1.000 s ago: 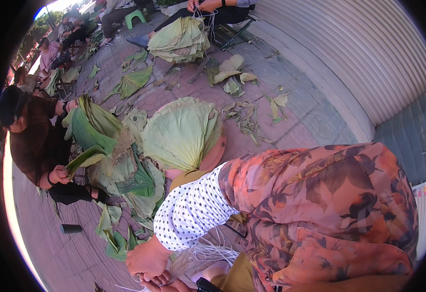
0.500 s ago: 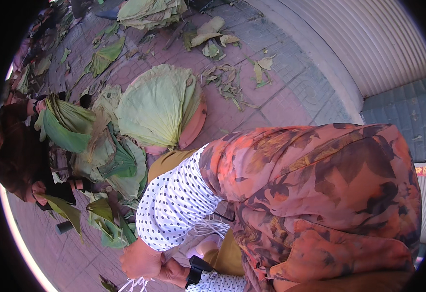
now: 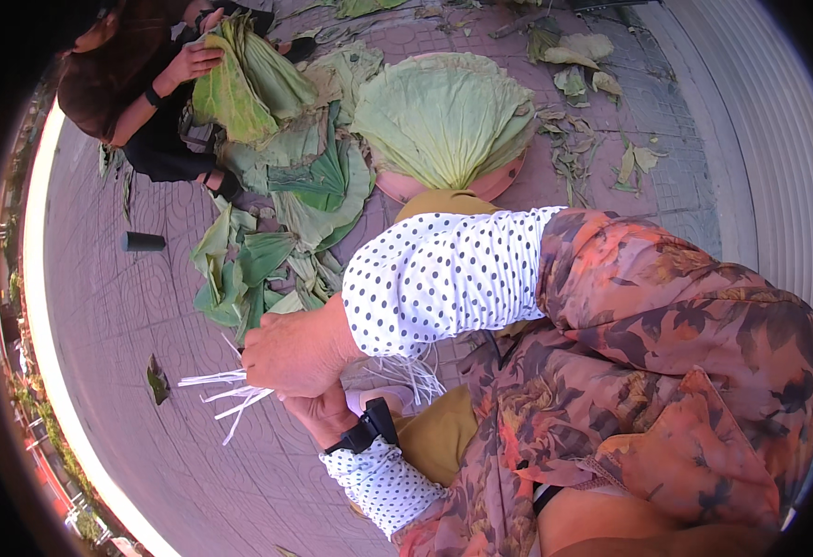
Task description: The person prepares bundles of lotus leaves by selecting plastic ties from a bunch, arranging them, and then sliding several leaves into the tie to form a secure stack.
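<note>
My right hand point(image 3: 295, 351), in a white dotted sleeve, is closed round a bundle of white strings point(image 3: 224, 379). Just below it, my left hand point(image 3: 325, 414) is closed against the same bundle, with a black band at its wrist. Loose string ends stick out to the left of my fists. More white strands point(image 3: 414, 376) hang behind my wrists, above a light shoe. Beyond my right forearm, a fan-shaped stack of large pale green leaves point(image 3: 448, 121) lies on a round pinkish-red base point(image 3: 508, 172). The fingers of both hands are partly hidden.
A co-worker in dark clothes point(image 3: 114, 79) crouches at the upper left, gripping a folded bunch of leaves point(image 3: 248, 84). Loose leaves point(image 3: 267, 255) cover the paving between us. A dark cylinder point(image 3: 143, 241) lies to the left. A ribbed shutter point(image 3: 787, 139) runs along the right.
The view has turned, so my hands now appear higher, nearer the middle, and the leaf stack further right. Both hands still grip the strings. The co-worker's lower hand has moved up to the leaf bunch.
</note>
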Demonstrator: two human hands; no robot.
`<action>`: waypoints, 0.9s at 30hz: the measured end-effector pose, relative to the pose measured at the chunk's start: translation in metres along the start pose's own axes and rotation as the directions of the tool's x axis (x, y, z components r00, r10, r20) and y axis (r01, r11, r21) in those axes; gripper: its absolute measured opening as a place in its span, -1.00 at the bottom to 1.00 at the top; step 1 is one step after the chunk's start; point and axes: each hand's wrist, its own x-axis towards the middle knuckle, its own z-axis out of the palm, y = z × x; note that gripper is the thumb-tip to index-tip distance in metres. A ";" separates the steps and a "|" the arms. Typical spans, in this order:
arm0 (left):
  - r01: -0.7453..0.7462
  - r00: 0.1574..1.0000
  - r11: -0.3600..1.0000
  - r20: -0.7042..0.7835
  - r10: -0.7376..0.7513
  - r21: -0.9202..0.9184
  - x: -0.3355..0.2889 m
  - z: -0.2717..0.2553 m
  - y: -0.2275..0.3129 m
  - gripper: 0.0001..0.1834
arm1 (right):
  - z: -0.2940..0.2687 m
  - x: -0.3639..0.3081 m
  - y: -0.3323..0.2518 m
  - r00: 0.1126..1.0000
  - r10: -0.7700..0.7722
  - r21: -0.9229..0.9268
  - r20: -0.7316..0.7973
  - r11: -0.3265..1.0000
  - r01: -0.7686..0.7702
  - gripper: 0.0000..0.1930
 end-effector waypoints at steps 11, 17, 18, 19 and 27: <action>0.189 0.981 0.790 0.150 -0.124 -0.583 -0.020 -0.023 0.028 -0.62 | -0.010 0.010 -0.027 0.981 -0.188 0.038 0.043 0.982 0.186 -0.71; 0.182 0.980 0.753 0.179 -0.087 -0.632 -0.038 -0.020 0.055 -0.58 | -0.009 0.010 -0.050 0.980 -0.197 0.066 0.008 0.978 0.196 -0.71; 0.180 0.980 0.763 0.179 -0.086 -0.621 -0.036 -0.019 0.058 -0.57 | -0.012 0.012 -0.049 0.979 -0.202 0.076 -0.004 0.976 0.202 -0.72; 0.180 0.980 0.773 0.177 -0.089 -0.608 -0.035 -0.019 0.060 -0.57 | -0.013 0.014 -0.048 0.978 -0.210 0.063 -0.007 0.976 0.210 -0.72; 0.216 0.975 0.785 0.172 -0.141 -0.581 -0.037 -0.024 0.063 -0.57 | -0.014 0.013 -0.050 0.976 -0.216 0.078 -0.018 0.973 0.217 -0.74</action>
